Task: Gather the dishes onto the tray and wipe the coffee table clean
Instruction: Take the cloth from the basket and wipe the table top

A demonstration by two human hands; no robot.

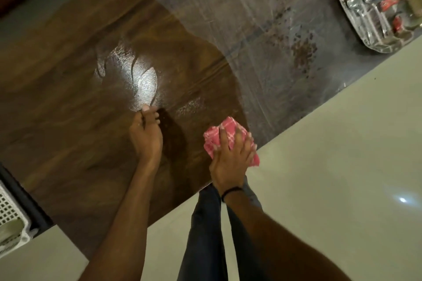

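My right hand presses a pink checked cloth flat onto the dark wooden coffee table, close to its near edge. My left hand rests on the tabletop to the left of the cloth, fingers curled together and fingertips touching the wood, with nothing in it. A wet shiny patch lies just beyond the left hand. At the far right corner stands a shiny metal tray holding dishes, spoons and small items. Dark crumb-like specks are scattered on the table between the cloth and the tray.
A white perforated basket sits at the left edge beside the table's end. Pale glossy floor fills the right and bottom. My legs in dark trousers stand against the table's near edge.
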